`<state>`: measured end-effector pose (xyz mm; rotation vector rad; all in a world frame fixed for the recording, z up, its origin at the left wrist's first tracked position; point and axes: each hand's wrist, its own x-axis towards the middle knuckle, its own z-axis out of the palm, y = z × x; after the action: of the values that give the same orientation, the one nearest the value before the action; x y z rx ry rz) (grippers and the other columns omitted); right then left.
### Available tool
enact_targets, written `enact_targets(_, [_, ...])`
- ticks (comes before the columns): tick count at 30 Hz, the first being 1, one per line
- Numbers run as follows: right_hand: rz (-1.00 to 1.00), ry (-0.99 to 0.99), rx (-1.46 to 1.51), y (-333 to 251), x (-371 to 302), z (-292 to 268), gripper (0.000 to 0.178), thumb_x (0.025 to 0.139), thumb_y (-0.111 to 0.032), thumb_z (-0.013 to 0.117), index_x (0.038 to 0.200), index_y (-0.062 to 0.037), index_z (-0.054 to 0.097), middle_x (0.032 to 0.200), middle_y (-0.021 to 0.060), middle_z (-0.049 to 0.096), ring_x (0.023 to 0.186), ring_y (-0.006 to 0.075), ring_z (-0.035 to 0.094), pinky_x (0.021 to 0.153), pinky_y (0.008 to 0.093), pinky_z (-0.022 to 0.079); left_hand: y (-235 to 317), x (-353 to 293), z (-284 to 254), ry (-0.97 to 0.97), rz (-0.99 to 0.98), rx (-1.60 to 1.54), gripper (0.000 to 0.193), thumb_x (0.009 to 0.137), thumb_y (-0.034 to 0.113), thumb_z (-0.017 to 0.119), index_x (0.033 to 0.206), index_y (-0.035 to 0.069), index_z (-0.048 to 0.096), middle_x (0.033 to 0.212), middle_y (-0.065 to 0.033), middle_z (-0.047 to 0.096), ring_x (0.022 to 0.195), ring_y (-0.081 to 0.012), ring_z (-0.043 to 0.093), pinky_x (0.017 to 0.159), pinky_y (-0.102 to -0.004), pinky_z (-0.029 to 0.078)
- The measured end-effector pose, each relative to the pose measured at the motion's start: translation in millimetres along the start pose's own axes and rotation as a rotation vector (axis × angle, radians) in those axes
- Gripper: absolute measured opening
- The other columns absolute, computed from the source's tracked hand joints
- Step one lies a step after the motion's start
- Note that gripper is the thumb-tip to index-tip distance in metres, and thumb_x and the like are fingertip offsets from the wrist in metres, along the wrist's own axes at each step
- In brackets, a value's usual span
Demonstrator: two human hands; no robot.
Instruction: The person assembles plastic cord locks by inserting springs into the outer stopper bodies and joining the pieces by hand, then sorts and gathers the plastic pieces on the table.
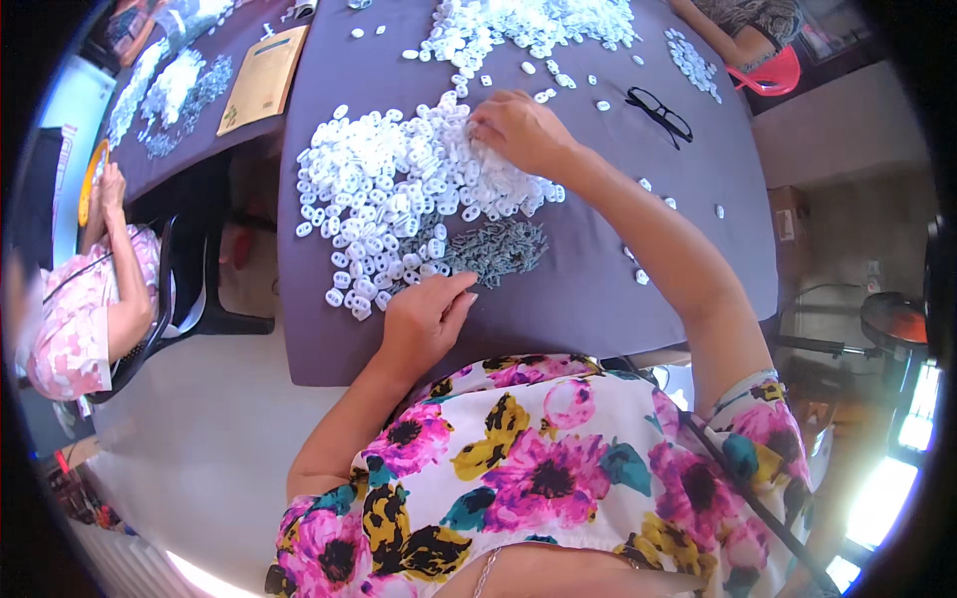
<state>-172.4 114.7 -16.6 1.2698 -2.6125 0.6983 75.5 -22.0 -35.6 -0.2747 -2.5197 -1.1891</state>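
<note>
A broad heap of small white oval plastic pieces with holes lies on the dark cloth-covered table in front of me. My right hand reaches across to the heap's far right side, its fingers bent down against the white pieces; the fingertips are partly hidden. A smaller pile of thin grey pieces, too small to name, sits at the heap's near edge. Just below that pile is my left hand, with curled fingers and the thumb close to the index finger. Whatever either hand holds is too small or hidden to make out.
Another white heap covers the table's far end. Black glasses and scattered white pieces lie to the right. At left, a person sits by a second table with more pieces and a brown envelope. Another person sits far right.
</note>
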Motion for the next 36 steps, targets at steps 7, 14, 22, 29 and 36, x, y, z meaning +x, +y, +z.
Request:
enact_targets(7, [0.123, 0.058, 0.06, 67, 2, -39, 0.025, 0.084, -0.026, 0.066, 0.101, -0.0073, 0.066, 0.103, 0.0131, 0.065, 0.099, 0.0301, 0.061, 0.084, 0.0389, 0.049, 20, 22, -26, 0.024, 0.065, -0.077, 0.02, 0.081, 0.002, 0.067, 0.101, 0.004, 0.066, 0.082, -0.0124, 0.066, 0.067, -0.0237, 0.064, 0.06, -0.0313, 0.05])
enact_targets(14, [0.45, -0.017, -0.063, 147, 7, -112, 0.038, 0.078, -0.034, 0.07, 0.104, -0.0056, 0.067, 0.099, 0.0162, 0.067, 0.098, 0.0314, 0.063, 0.087, 0.039, 0.048, 5, 148, -94, 0.043, -0.024, 0.023, 0.029, 0.083, 0.007, 0.067, 0.111, 0.003, 0.063, 0.085, -0.0086, 0.065, 0.07, -0.0138, 0.061, 0.064, -0.0257, 0.049])
enact_targets(22, [0.59, -0.029, -0.214, 193, 28, -130, 0.048, 0.076, -0.038, 0.07, 0.107, -0.0028, 0.064, 0.108, 0.0203, 0.063, 0.104, 0.0351, 0.059, 0.091, 0.0408, 0.045, -105, 272, -73, -0.163, -0.212, 0.291, 0.062, 0.076, 0.031, 0.074, 0.127, 0.004, 0.052, 0.111, -0.0186, 0.063, 0.095, -0.0289, 0.064, 0.082, -0.0369, 0.05])
enact_targets(29, [0.534, -0.156, -0.379, 225, 52, -124, 0.054, 0.071, -0.043, 0.072, 0.108, -0.0047, 0.063, 0.109, 0.0208, 0.062, 0.103, 0.0344, 0.059, 0.087, 0.0423, 0.047, -138, 351, -30, -0.211, -0.28, 0.247, 0.097, 0.061, 0.055, 0.079, 0.13, -0.004, 0.046, 0.115, -0.024, 0.06, 0.104, -0.0294, 0.061, 0.088, -0.0366, 0.048])
enact_targets(36, [0.374, -0.19, -0.238, 158, 114, -89, 0.045, 0.072, -0.03, 0.067, 0.112, -0.0103, 0.062, 0.107, 0.0189, 0.061, 0.104, 0.0339, 0.059, 0.087, 0.0433, 0.049, -114, 387, 16, -0.255, -0.129, 0.38, 0.092, 0.062, 0.061, 0.075, 0.133, 0.008, 0.049, 0.131, -0.0241, 0.049, 0.121, -0.0353, 0.05, 0.101, -0.0403, 0.041])
